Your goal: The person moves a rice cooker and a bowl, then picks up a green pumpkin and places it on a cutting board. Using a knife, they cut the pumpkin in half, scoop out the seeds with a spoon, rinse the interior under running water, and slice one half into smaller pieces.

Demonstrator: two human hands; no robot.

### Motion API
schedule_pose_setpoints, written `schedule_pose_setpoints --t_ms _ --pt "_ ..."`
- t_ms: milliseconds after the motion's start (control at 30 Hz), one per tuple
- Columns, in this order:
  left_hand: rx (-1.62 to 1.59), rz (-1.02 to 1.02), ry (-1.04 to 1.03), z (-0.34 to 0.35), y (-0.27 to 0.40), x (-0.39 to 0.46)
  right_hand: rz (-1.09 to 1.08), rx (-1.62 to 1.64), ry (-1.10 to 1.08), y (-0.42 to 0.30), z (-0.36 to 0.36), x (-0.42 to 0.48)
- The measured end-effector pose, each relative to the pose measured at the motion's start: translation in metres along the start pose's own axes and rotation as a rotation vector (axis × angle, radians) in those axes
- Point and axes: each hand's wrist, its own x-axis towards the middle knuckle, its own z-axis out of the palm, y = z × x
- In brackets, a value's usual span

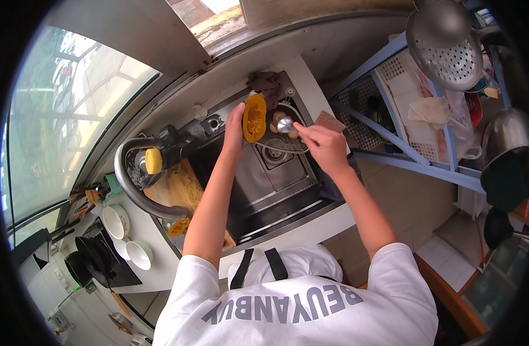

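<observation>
My left hand (234, 129) grips a halved squash (254, 119) by its side, its orange hollow facing up with seeds and stringy pulp in it. In my right hand (325, 145) is a metal spoon (285, 124), its shiny bowl a little to the right of the squash. Both hands are over the far part of a stainless steel sink (251, 181). Several round brownish items (293, 133) lie beyond the spoon, partly hidden by it. Another cut squash piece (178, 227) rests left of my left forearm, near the wooden cutting board (173, 186).
A curved faucet (128, 186) arches at the left, with a yellow sponge (153, 161) near it. A dark cloth (266, 84) lies at the sink's far edge, a brown scouring pad (330, 121) at its right. White bowls (116, 221) stand on the left counter. Blue shelving (420, 168) stands right.
</observation>
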Motion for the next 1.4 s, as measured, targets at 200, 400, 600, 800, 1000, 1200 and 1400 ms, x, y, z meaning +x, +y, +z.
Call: schedule_pose_setpoints --t_ms 200,400,600,800,1000,1200,1400 --pt "0.26 0.182 -0.017 0.02 -0.004 -0.005 -0.037 0.072 -0.046 -0.015 0.034 0.008" --pt "0.927 0.666 -0.057 0.041 0.022 -0.03 -0.227 -0.135 -0.102 0.0 0.027 0.008" --pt "0.823 0.614 -0.024 0.033 0.006 -0.019 -0.15 -0.119 -0.032 0.014 0.031 -0.004" --pt "0.182 0.088 0.027 0.018 0.008 -0.013 0.178 0.045 0.033 0.021 0.023 -0.015" --pt "0.187 0.048 -0.03 0.017 -0.009 -0.013 -0.042 0.073 0.054 -0.006 0.039 -0.003" --pt "0.56 0.391 0.016 0.016 -0.014 -0.019 -0.087 -0.121 0.026 0.004 0.038 -0.004" --pt "0.657 0.417 0.116 0.015 -0.031 -0.02 -0.115 -0.189 0.06 0.013 0.042 -0.018"
